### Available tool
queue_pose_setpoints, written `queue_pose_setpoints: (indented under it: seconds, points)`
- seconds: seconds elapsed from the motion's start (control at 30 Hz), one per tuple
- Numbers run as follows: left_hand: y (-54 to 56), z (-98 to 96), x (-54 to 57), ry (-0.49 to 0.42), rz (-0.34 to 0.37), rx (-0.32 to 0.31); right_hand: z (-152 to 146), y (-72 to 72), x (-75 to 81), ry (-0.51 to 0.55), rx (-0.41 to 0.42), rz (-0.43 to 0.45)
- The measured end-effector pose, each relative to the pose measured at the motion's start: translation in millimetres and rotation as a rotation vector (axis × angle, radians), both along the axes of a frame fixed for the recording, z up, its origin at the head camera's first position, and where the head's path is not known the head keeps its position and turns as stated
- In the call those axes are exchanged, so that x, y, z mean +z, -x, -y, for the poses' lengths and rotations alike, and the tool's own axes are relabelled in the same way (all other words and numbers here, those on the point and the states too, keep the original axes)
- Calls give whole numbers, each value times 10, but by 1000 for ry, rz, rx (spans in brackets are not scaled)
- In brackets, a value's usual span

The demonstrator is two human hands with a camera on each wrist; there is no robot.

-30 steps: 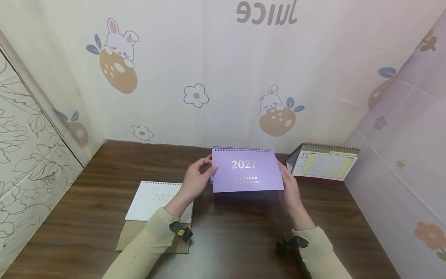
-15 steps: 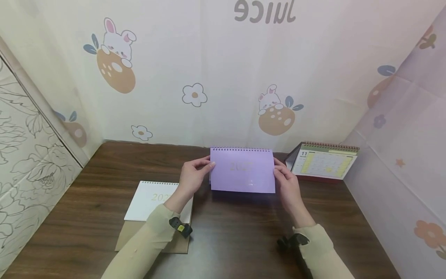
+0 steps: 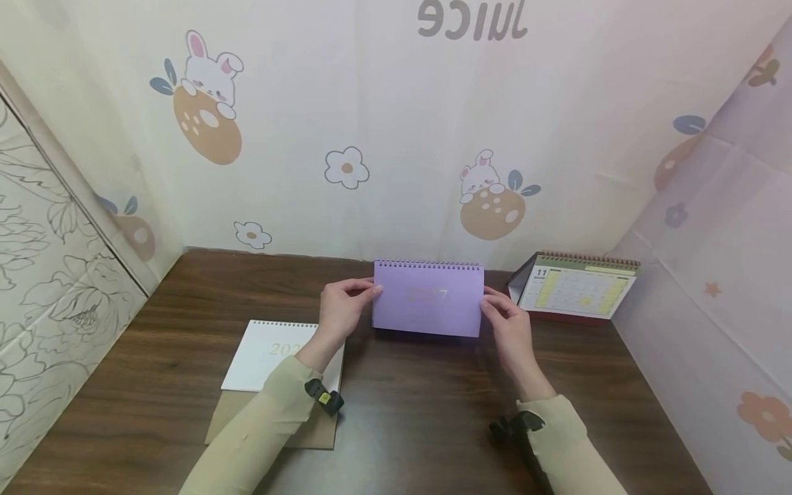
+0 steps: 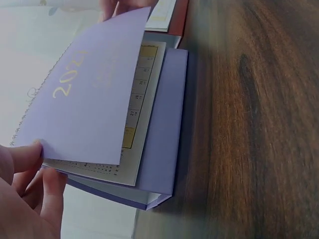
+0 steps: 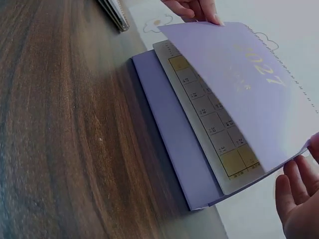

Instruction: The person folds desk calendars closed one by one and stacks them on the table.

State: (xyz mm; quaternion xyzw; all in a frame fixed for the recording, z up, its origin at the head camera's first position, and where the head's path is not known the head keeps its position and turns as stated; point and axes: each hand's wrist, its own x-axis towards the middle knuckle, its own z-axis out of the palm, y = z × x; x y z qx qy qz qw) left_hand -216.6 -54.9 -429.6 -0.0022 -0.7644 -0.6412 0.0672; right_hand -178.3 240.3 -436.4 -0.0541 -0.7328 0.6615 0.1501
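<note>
The purple calendar [image 3: 427, 302] is just right of the centre of the head view, at the back of the table [image 3: 408, 426]. The left hand [image 3: 340, 309] pinches its left side edge between thumb and fingers, and the right hand [image 3: 510, 330] pinches the opposite edge. The white calendar [image 3: 247, 357] lies at lower left, partly behind the left forearm; the yellow-and-white calendar [image 3: 578, 292] stands at the right, near the right hand.

The step in hand seems to be steadying or arranging the purple calendar. The next move probably calls for an even grip on both sides, letting the loose cover [image 4: 94, 104] settle without creasing.

From the head view the cover looks like one flat front. Both wrist views show its lower edge standing away from the pages [image 5: 204, 114], with a gridded sheet beneath and the purple base [image 5: 167, 127] jutting out below. The base seems to rest on the table, though the head view hides that contact.
</note>
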Motion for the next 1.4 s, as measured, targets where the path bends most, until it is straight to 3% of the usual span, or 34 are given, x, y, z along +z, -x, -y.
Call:
queue_pose_setpoints:
  seconds: [0.3, 0.53, 0.8, 1.0, 1.17, 1.4]
  points:
    - [19, -8, -19, 74, -13, 27, 25, 91, -59, 4, -59, 60]
    - [38, 6, -50, 93, -26, 6, 41, 141, -72, 96, -66, 61]
    - [68, 75, -48, 239, -112, -23, 29, 201, -71, 48, -80, 143]
    - [129, 121, -14, 396, -161, -69, 24, 218, -60, 24, -78, 188]
    - [188, 176, 57, 557, -263, -136, -9, 242, -67, 2, -64, 172]
    - [254, 242, 114, 615, -345, -252, -66, 270, -67, 4, 2, 154]
